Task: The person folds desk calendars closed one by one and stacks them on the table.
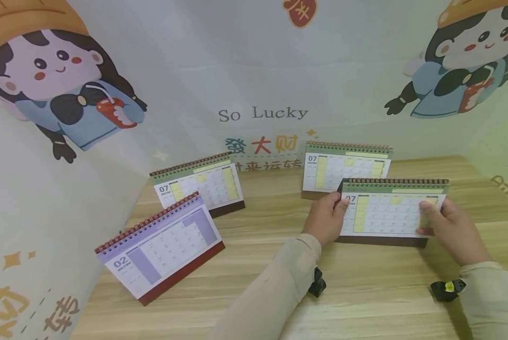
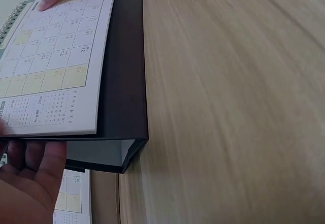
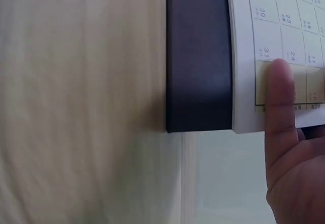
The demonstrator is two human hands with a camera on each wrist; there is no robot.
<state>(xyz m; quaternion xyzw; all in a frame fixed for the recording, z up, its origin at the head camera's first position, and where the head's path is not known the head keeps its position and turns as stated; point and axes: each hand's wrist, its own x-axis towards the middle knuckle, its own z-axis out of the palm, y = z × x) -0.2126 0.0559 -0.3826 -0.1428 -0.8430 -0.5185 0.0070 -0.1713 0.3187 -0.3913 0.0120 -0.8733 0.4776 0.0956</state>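
Observation:
A desk calendar with a green header, the number 07 and a dark base is held between both hands at the right. My left hand grips its left edge, thumb in front; the left wrist view shows this hand's curled fingers at the side opening of the folded stand. On the opposite edge, my right hand pinches the calendar, its thumb lying on the printed page and other fingers partly hidden behind. Right behind stands a similar green calendar, partly covered by the held one.
At the left, a purple calendar marked 02 with a red base stands angled before another green calendar. All are on a wood-grain table. A printed cloth backdrop rises behind and at both sides.

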